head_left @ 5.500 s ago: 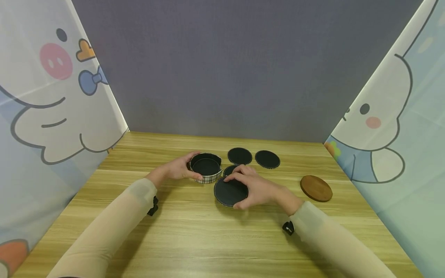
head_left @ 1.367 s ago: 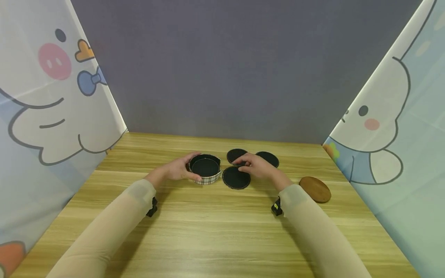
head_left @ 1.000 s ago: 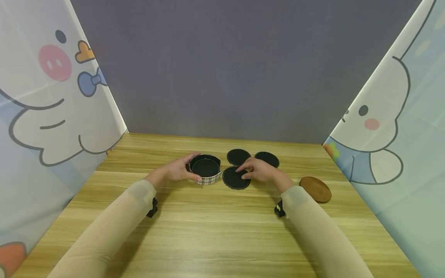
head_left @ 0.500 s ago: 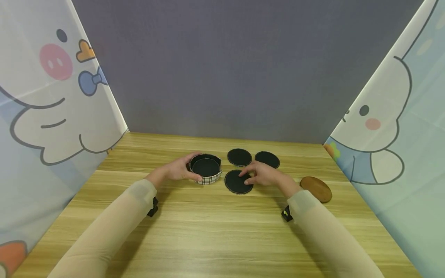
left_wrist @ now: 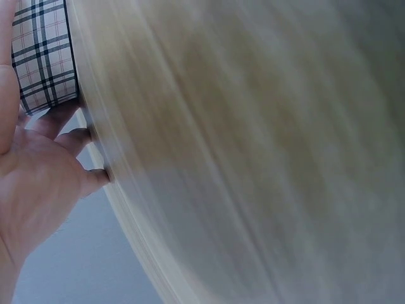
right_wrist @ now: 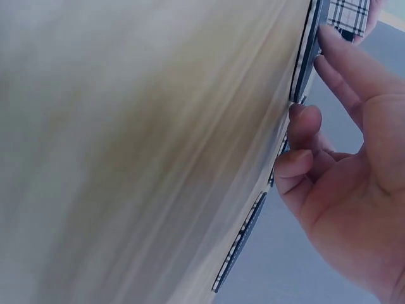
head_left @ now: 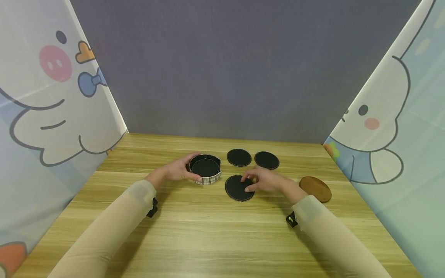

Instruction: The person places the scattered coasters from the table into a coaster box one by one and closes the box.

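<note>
Three black discs (head_left: 238, 157) lie on a wooden surface (head_left: 208, 235). The left hand (head_left: 178, 169) grips a plaid-sided round holder (head_left: 208, 180); the right hand (head_left: 265, 180), fingers loose and grasping nothing, touches the nearest disc (head_left: 236, 190), near the holder. Light, even fingertip pressure should control it best.

Screened booth-like enclosure; the kind of building cannot be determined. The wood-grain worktop (head_left: 201, 231) is bounded along its far edge by a plain grey panel (head_left: 226, 73). Its left side is flanked by a pale cartoon-printed sheet (head_left: 45, 92), its right side by a second cartoon-printed sheet (head_left: 386, 119), visibly creased.
</note>
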`<state>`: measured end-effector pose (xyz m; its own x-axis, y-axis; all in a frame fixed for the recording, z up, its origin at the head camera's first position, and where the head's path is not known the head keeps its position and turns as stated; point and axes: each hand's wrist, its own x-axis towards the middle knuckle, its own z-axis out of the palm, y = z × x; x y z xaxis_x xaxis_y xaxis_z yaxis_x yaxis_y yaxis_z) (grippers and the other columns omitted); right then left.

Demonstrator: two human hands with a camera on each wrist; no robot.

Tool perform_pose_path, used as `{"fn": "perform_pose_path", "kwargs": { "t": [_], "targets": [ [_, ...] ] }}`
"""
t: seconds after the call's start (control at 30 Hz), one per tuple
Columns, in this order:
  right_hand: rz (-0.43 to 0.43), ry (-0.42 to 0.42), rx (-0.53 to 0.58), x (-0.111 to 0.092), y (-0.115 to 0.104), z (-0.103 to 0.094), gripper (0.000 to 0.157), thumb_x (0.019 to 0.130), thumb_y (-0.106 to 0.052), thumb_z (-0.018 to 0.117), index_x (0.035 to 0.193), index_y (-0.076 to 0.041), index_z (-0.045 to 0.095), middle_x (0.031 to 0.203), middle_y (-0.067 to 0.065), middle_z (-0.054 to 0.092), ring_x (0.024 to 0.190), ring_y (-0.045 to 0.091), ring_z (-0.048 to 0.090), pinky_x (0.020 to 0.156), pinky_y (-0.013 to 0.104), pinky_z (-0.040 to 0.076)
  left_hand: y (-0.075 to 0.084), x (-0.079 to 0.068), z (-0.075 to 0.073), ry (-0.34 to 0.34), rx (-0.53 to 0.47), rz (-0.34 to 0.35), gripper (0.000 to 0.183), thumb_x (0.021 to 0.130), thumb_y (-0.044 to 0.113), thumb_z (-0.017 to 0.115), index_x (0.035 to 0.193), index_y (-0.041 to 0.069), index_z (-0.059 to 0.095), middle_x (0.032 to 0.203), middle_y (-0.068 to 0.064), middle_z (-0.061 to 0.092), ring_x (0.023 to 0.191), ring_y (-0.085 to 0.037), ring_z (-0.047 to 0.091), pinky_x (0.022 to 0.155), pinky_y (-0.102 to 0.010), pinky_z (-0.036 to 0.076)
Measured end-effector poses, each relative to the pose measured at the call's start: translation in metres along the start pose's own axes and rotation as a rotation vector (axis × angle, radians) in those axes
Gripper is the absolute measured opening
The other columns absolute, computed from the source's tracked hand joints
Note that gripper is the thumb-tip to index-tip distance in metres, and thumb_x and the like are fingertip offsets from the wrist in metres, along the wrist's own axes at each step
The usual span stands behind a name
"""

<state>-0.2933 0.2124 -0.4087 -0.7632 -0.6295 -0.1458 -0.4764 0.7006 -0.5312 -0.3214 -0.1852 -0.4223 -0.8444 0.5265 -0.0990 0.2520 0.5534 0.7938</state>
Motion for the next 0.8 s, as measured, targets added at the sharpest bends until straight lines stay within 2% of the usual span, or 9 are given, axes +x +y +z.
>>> {"fn": "perform_pose_path", "kwargs": {
  "t": [0.07, 0.23, 0.33, 0.4, 0.47, 0.57, 0.67, 0.73, 0.8],
  "targets": [
    [-0.006, -0.017, 0.0, -0.001, 0.0, 0.002, 0.031, 0.099, -0.037, 0.085, 0.125, -0.025, 0.073, 0.124, 0.008, 0.059, 0.103, 0.019, 0.058, 0.088, 0.037, 0.05, 0.0, 0.0, 0.0, -0.003, -0.007, -0.002, 0.118, 0.09, 0.036, 0.094, 0.177, 0.013, 0.018, 0.165, -0.029, 0.047, 0.15, -0.046, 0.051, 0.127, -0.064, 0.036],
    [-0.033, -0.045, -0.034, -0.002, -0.003, 0.006, 0.033, 0.1, -0.041, 0.083, 0.124, -0.024, 0.068, 0.093, -0.002, 0.063, 0.078, 0.012, 0.056, 0.074, 0.03, 0.047, 0.002, -0.001, 0.0, 0.0, -0.015, -0.008, 0.116, 0.091, 0.035, 0.094, 0.177, 0.014, 0.019, 0.164, -0.029, 0.047, 0.148, -0.046, 0.051, 0.127, -0.064, 0.036],
    [-0.025, -0.052, -0.038, -0.002, -0.007, 0.006, 0.032, 0.101, -0.04, 0.083, 0.123, -0.022, 0.067, 0.084, -0.001, 0.063, 0.071, 0.012, 0.054, 0.07, 0.03, 0.044, 0.002, -0.002, -0.001, 0.0, -0.009, -0.009, 0.116, 0.091, 0.036, 0.094, 0.177, 0.014, 0.019, 0.164, -0.028, 0.047, 0.148, -0.045, 0.052, 0.126, -0.064, 0.036],
    [-0.005, -0.05, -0.048, -0.002, -0.009, 0.006, 0.032, 0.1, -0.04, 0.083, 0.122, -0.023, 0.067, 0.096, 0.003, 0.063, 0.077, 0.014, 0.055, 0.075, 0.032, 0.046, 0.002, -0.002, -0.001, -0.004, -0.01, -0.007, 0.116, 0.091, 0.035, 0.093, 0.177, 0.014, 0.019, 0.164, -0.028, 0.047, 0.149, -0.045, 0.051, 0.126, -0.064, 0.035],
    [0.01, -0.045, -0.059, -0.002, -0.011, 0.007, 0.033, 0.1, -0.04, 0.084, 0.124, -0.024, 0.067, 0.118, 0.009, 0.062, 0.088, 0.019, 0.058, 0.083, 0.038, 0.048, 0.001, -0.002, 0.0, -0.007, -0.011, -0.005, 0.116, 0.092, 0.035, 0.093, 0.177, 0.013, 0.018, 0.163, -0.029, 0.048, 0.149, -0.045, 0.05, 0.127, -0.064, 0.035],
    [-0.013, -0.046, -0.102, 0.0, -0.013, 0.007, 0.042, 0.101, -0.038, 0.082, 0.139, -0.027, 0.067, 0.153, 0.016, 0.049, 0.125, 0.032, 0.059, 0.106, 0.052, 0.049, 0.001, -0.003, 0.0, -0.006, -0.01, -0.005, 0.116, 0.092, 0.035, 0.093, 0.177, 0.013, 0.018, 0.163, -0.029, 0.048, 0.148, -0.045, 0.051, 0.126, -0.064, 0.036],
    [-0.075, -0.075, -0.158, 0.003, -0.015, 0.007, 0.056, 0.104, -0.032, 0.079, 0.156, -0.032, 0.061, 0.174, 0.015, 0.037, 0.157, 0.045, 0.038, 0.124, 0.066, 0.036, 0.002, -0.003, 0.0, -0.004, -0.011, -0.004, 0.115, 0.092, 0.035, 0.093, 0.177, 0.014, 0.019, 0.162, -0.028, 0.048, 0.147, -0.045, 0.051, 0.126, -0.064, 0.036],
    [-0.104, -0.109, -0.176, 0.004, -0.017, 0.006, 0.059, 0.106, -0.028, 0.076, 0.161, -0.035, 0.057, 0.178, 0.012, 0.035, 0.164, 0.05, 0.026, 0.127, 0.072, 0.027, 0.002, -0.003, 0.0, -0.004, -0.013, 0.001, 0.115, 0.092, 0.034, 0.093, 0.177, 0.013, 0.019, 0.162, -0.029, 0.048, 0.147, -0.045, 0.052, 0.125, -0.064, 0.036],
    [-0.107, -0.132, -0.184, 0.005, -0.018, 0.006, 0.057, 0.108, -0.027, 0.074, 0.161, -0.037, 0.057, 0.178, 0.01, 0.035, 0.165, 0.051, 0.024, 0.128, 0.074, 0.024, 0.002, -0.003, -0.001, -0.005, -0.012, 0.004, 0.115, 0.091, 0.034, 0.093, 0.177, 0.013, 0.019, 0.163, -0.029, 0.048, 0.147, -0.045, 0.051, 0.125, -0.064, 0.036]
  ]
}}
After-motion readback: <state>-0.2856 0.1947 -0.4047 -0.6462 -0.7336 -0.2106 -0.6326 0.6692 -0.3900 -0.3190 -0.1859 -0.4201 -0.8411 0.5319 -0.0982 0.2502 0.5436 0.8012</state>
